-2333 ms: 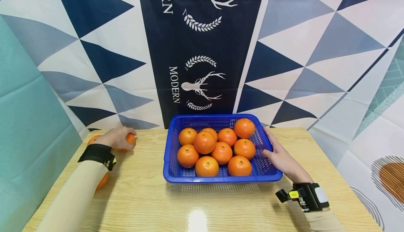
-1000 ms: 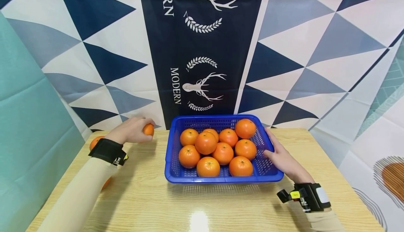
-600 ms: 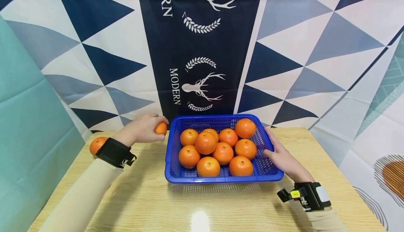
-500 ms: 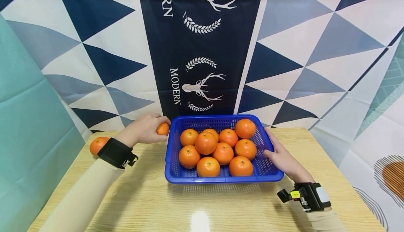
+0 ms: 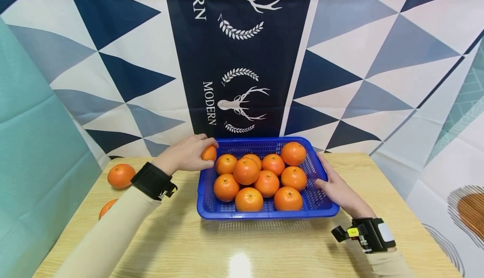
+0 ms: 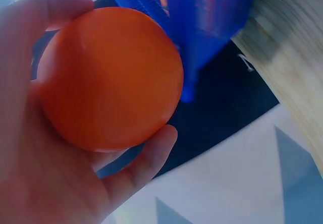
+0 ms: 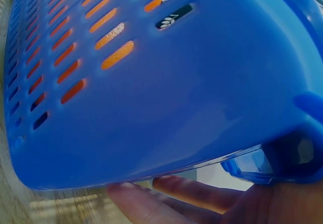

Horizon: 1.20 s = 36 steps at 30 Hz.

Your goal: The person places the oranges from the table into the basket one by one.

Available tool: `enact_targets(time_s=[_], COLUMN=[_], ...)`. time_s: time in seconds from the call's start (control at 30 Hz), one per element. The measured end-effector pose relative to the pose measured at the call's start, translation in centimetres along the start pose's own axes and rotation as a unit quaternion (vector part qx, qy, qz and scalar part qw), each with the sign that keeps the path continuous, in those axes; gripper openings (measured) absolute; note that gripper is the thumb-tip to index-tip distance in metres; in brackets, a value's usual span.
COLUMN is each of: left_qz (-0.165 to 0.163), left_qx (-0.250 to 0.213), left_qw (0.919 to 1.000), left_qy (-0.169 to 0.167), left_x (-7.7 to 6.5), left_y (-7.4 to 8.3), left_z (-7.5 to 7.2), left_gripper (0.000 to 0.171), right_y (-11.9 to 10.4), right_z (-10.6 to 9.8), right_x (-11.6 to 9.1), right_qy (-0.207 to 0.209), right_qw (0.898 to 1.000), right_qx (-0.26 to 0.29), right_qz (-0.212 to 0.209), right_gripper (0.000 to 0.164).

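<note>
My left hand (image 5: pixel 189 154) grips an orange (image 5: pixel 209 153) at the upper left corner of the blue plastic basket (image 5: pixel 264 215). In the left wrist view the fingers and thumb curl round this round orange (image 6: pixel 113 77), with the basket's blue edge (image 6: pixel 212 17) just beyond it. Several oranges (image 5: pixel 246 171) lie in the basket, one on top of others. My right hand (image 5: pixel 338 187) holds the basket's right side, thumb over the rim and fingers along the outside. From the right wrist, the fingers (image 7: pixel 146 204) show against the slotted basket wall (image 7: pixel 151 108).
Two more oranges lie on the wooden table (image 5: pixel 170 236) at the left: one near the back (image 5: pixel 121 176), the other orange (image 5: pixel 107 207) partly behind the left sleeve. A patterned cloth (image 5: pixel 242 59) hangs right behind the basket.
My left hand has lifted the orange from the table's left side and carried it right to the basket's left rim. My right hand and the basket have stayed in place.
</note>
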<state>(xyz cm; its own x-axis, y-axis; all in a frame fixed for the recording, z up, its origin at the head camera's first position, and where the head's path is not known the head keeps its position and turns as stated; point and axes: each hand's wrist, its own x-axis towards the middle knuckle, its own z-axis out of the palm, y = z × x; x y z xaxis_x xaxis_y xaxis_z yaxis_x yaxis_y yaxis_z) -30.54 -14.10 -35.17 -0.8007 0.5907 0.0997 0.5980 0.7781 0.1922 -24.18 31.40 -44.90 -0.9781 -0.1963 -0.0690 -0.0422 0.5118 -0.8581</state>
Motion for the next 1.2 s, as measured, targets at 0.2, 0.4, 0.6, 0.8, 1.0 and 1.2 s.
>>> enact_targets(time_s=[0.2,0.4,0.6,0.8,1.0,1.2], left_qz=[0.026,0.035,0.056,0.067,0.084,0.104], left_qx=[0.016,0.026,0.035,0.027,0.018,0.024], left_qw=[0.9995,0.9988,0.9971,0.9962,0.9938,0.9913], left_qy=[-0.002,-0.023,-0.039,-0.05,-0.071,-0.077], left_x=[2.1,4.1,5.9,7.3,8.6,9.5], left_y=[1.9,4.4,6.6,8.4,10.3,12.0], left_z=[-0.1,0.1,0.2,0.1,0.4,1.0], left_gripper=[0.049,0.05,0.051,0.052,0.057,0.057], right_y=[0.0,-0.1,-0.1,-0.1,-0.4,-0.5], right_z=[0.0,0.0,0.0,0.1,0.1,-0.1], right_x=[0.1,0.1,0.1,0.1,0.0,-0.1], right_qy=[-0.004,-0.004,-0.006,-0.007,-0.007,-0.006], right_qw=[1.0,1.0,1.0,1.0,1.0,1.0], right_qx=[0.0,0.002,0.003,0.0,-0.005,-0.007], right_qz=[0.0,-0.001,-0.001,0.001,0.004,0.004], right_gripper=[0.097,0.097,0.097,0.096,0.096,0.096])
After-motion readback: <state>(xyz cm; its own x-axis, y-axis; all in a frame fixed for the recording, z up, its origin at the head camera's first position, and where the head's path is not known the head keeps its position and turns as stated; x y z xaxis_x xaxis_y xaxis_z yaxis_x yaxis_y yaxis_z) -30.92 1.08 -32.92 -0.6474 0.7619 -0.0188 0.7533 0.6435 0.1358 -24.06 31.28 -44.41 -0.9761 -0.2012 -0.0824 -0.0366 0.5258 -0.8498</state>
